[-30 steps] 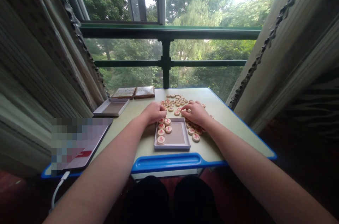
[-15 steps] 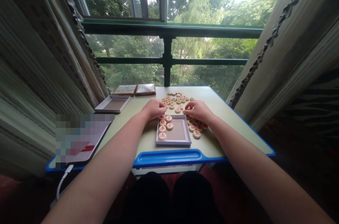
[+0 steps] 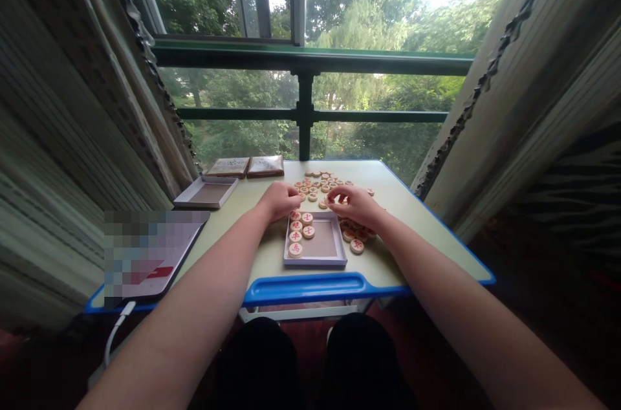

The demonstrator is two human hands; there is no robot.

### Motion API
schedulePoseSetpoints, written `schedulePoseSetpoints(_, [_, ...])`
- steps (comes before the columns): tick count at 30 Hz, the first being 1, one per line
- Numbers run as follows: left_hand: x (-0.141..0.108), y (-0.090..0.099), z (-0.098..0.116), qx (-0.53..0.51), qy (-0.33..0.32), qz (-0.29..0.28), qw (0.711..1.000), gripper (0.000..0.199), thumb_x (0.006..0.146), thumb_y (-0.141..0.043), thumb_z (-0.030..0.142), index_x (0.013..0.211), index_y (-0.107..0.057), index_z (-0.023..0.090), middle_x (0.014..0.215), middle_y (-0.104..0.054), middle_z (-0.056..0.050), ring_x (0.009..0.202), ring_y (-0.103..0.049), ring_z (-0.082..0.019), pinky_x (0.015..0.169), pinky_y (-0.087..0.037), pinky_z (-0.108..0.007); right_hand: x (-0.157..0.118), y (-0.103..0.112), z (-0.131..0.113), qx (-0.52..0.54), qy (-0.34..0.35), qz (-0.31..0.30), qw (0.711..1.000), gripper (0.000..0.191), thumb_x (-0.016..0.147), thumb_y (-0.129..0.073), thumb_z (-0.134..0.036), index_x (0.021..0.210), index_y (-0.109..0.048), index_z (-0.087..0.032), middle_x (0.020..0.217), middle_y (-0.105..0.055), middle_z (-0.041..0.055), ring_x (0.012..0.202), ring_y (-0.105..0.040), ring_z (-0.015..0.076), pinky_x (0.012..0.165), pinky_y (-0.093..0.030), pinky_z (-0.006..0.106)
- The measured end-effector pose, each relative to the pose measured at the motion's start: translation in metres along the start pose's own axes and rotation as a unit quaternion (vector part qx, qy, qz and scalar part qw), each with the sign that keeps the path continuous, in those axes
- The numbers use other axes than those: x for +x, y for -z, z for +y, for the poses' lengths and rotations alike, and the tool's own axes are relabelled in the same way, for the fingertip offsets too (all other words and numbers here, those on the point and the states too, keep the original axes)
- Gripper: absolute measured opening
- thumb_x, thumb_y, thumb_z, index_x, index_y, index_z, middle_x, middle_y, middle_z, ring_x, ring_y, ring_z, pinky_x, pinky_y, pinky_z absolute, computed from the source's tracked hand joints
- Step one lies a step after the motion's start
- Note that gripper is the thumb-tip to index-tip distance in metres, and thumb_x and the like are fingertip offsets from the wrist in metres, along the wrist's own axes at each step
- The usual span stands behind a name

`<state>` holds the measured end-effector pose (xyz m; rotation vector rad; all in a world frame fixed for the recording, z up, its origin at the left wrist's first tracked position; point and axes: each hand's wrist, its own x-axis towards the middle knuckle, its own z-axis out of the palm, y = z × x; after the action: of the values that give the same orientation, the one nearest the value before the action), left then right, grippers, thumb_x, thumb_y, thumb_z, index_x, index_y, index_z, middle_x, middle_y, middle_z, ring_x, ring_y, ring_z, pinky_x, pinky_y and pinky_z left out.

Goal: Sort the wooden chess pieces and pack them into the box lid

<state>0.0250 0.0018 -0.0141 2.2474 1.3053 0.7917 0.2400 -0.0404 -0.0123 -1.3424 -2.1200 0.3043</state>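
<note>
A round, pale wooden, red-marked disc [image 3: 323, 204] is lying beside the narrowly curled fingers of the right hand [image 3: 358, 204], while the left hand [image 3: 281, 200] is hovering, fingers bunched, by a shallow lilac cardboard tray [image 3: 324, 242], both grips' contents indeterminable.

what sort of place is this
Probably a room in a home, beside a window: long curtains hang on both sides, a green railing crosses the view of trees, and a small blue-edged table stands below.

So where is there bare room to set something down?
Free: table between left arm and tablet, or outside the right arm; also inside the near box, at right. Crowded: discs beyond and right of that box, around the right hand.
</note>
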Motion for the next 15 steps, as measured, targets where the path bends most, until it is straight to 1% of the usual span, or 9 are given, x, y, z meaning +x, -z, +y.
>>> schedulePoseSetpoints(2, [-0.0001, 0.0005, -0.0002, 0.004, -0.002, 0.005, 1.0, 0.025, 0.062, -0.048, 0.028, 0.049, -0.061, 0.012, 0.04, -0.039, 0.003, 0.046, -0.036, -0.009, 0.046, -0.024, -0.025, 0.0003, 0.001, 0.0002, -0.027, -0.015, -0.003, 1.0, 0.013, 0.072, -0.059, -0.028, 0.081, -0.063, -0.02, 0.084, -0.066, 0.0009, 0.073, -0.055, 0.0135, 0.067, -0.042, 0.025])
schedulePoseSetpoints(4, [0.0001, 0.0005, -0.0007, 0.005, 0.001, 0.005, 1.0, 0.024, 0.061, -0.048, 0.028, 0.05, -0.062, 0.012, 0.04, -0.039, 0.003, 0.045, -0.034, -0.009, 0.046, -0.023, -0.025, 0.0014, 0.0018, 0.0019, -0.065, -0.035, 0.009, 0.997, 0.013, 0.073, -0.059, -0.03, 0.08, -0.064, -0.02, 0.084, -0.066, 0.0019, 0.074, -0.055, 0.015, 0.068, -0.042, 0.026])
schedulePoseSetpoints(8, [0.0009, -0.0002, -0.0029, -0.002, 0.01, 0.006, 1.0, 0.022, 0.06, -0.048, 0.026, 0.051, -0.062, 0.011, 0.04, -0.037, 0.004, 0.044, -0.032, -0.009, 0.046, -0.022, -0.025, 0.0038, 0.0016, 0.0074, -0.135, -0.063, 0.029, 0.988, 0.015, 0.073, -0.058, -0.031, 0.081, -0.065, -0.02, 0.085, -0.067, 0.0038, 0.083, -0.054, 0.0194, 0.074, -0.04, 0.03])
schedulePoseSetpoints(12, [0.0012, -0.0003, -0.0043, -0.012, 0.01, 0.019, 1.0, 0.023, 0.06, -0.048, 0.027, 0.049, -0.06, 0.012, 0.04, -0.034, 0.004, 0.044, -0.031, -0.008, 0.045, -0.021, -0.025, 0.0039, 0.0011, 0.0075, -0.162, -0.077, 0.009, 0.984, 0.017, 0.073, -0.058, -0.033, 0.079, -0.068, -0.02, 0.084, -0.066, 0.0047, 0.082, -0.053, 0.0193, 0.076, -0.038, 0.03])
schedulePoseSetpoints(15, [0.001, 0.0002, -0.0032, -0.007, 0.006, 0.017, 1.0, 0.024, 0.061, -0.048, 0.028, 0.048, -0.06, 0.012, 0.04, -0.034, 0.004, 0.045, -0.032, -0.009, 0.046, -0.021, -0.025, 0.0038, 0.0014, 0.0058, -0.167, -0.083, -0.005, 0.983, 0.02, 0.073, -0.058, -0.036, 0.08, -0.07, -0.022, 0.084, -0.065, 0.0047, 0.082, -0.052, 0.0191, 0.078, -0.037, 0.03])
